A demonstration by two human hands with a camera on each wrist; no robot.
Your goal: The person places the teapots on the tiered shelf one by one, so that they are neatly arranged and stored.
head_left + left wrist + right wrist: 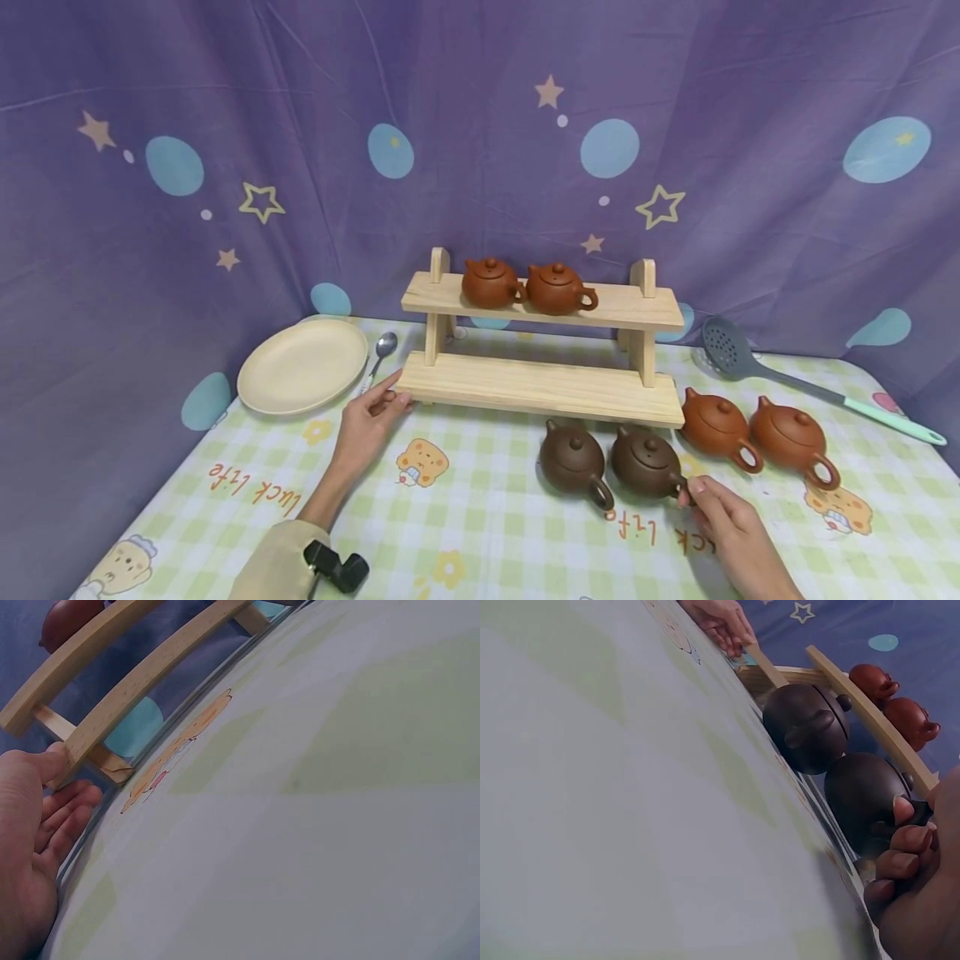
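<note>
A two-tier wooden shelf (540, 385) stands at the back of the table. My left hand (367, 425) grips the left end of its lower board; the left wrist view shows the thumb on top and the fingers beneath the board (112, 712). In front of the shelf, my right hand (731, 529) pinches the handle of a dark brown teapot (647, 461). Just left of that pot sits a second dark brown teapot (572, 458). Two reddish-brown teapots, one (491, 283) left of the other (557, 289), rest on the upper board.
Two more reddish-brown teapots, one (717, 423) beside the other (789, 435), sit right of the shelf. Behind them lies a slotted skimmer (795, 379) with a mint handle. A cream plate (303, 367) and a spoon (386, 345) are at left. A purple curtain (480, 125) hangs behind.
</note>
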